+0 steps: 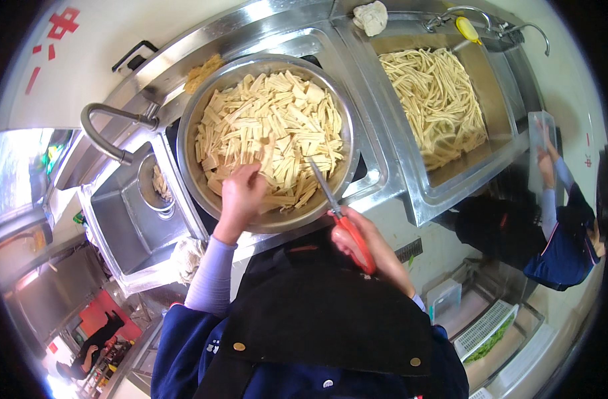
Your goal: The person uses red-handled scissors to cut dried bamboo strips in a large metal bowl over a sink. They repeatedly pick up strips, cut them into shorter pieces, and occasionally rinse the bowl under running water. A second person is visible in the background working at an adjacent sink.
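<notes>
A large steel bowl point(183, 149) in front of me is heaped with short cut pieces of pale yellow tofu skin sticks point(271, 119). My left hand point(243, 192) is over the bowl's near side, blurred, its fingertips close to the pieces. A blurred strip shows just beyond those fingers, and I cannot tell whether they grip it. In my right hand point(358, 232) is a pair of scissors point(356, 244) with red handles. Their blades point into the bowl, with the tips over the cut pieces near its right side.
Long uncut tofu skin sticks point(433, 99) fill the right sink point(503, 134). A faucet point(102, 124) arches over the left sink point(117, 219), which holds a small metal pot point(147, 182). At the right, a co-worker point(563, 239) holds a clear plastic container point(540, 149).
</notes>
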`<state>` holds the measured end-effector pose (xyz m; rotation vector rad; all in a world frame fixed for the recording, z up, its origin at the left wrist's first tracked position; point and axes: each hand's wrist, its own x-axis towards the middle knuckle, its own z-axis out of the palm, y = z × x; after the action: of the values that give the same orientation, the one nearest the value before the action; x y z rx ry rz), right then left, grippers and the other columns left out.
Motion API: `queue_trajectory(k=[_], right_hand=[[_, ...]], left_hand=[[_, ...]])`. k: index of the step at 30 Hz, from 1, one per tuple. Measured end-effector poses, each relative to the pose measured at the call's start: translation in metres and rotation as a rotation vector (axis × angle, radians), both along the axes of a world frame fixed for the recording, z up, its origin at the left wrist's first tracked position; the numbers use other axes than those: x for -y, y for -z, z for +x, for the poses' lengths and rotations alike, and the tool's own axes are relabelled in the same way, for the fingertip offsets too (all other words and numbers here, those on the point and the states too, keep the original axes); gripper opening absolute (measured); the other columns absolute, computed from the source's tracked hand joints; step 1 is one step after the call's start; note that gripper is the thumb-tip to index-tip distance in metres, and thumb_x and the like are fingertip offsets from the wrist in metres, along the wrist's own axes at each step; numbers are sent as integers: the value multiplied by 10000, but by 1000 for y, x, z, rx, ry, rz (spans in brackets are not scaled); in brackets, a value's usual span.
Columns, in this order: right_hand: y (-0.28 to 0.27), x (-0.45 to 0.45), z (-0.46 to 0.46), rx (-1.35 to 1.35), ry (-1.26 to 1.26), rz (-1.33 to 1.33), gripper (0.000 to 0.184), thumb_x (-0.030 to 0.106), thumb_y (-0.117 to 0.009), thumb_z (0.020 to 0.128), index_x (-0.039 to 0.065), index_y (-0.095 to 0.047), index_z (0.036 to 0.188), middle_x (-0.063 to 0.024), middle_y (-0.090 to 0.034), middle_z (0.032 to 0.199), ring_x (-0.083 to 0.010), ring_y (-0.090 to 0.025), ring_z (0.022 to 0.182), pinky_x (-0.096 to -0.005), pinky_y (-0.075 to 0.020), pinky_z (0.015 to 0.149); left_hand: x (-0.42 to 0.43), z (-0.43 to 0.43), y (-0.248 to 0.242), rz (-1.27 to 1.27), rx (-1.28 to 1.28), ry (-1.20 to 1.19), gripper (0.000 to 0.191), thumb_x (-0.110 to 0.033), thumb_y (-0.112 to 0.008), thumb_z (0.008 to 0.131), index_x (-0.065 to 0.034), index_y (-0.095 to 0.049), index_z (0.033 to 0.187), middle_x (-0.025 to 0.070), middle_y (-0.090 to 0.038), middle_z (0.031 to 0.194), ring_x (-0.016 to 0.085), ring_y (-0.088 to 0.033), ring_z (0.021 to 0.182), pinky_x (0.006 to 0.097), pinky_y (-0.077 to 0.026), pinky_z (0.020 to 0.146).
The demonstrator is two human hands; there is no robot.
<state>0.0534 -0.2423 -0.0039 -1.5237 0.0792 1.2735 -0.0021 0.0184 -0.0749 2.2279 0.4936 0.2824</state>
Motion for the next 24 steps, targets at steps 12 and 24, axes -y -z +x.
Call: queue_trajectory(k=[12, 24], right_hand=[[4, -49, 17, 50, -169, 197, 470, 318, -560, 947, 1, -452, 1276, -52, -573, 947, -100, -535, 849, -236, -453, 752], [26, -51, 20, 45, -97, 66, 403, 219, -711, 875, 20, -529, 1175, 20, -543, 802, -42, -504, 679, -179, -400, 555]], left_hand=[[-11, -4, -35, -853, -215, -228, 276, -71, -607, 898, 62, -623, 1138, -59, -570, 778, 11, -482, 685, 174, -380, 612], [-36, 7, -17, -711, -86, -178, 238, -113, -659, 872, 54, -616, 1037, -20, -607, 830, 53, -541, 737, 211, -439, 671]])
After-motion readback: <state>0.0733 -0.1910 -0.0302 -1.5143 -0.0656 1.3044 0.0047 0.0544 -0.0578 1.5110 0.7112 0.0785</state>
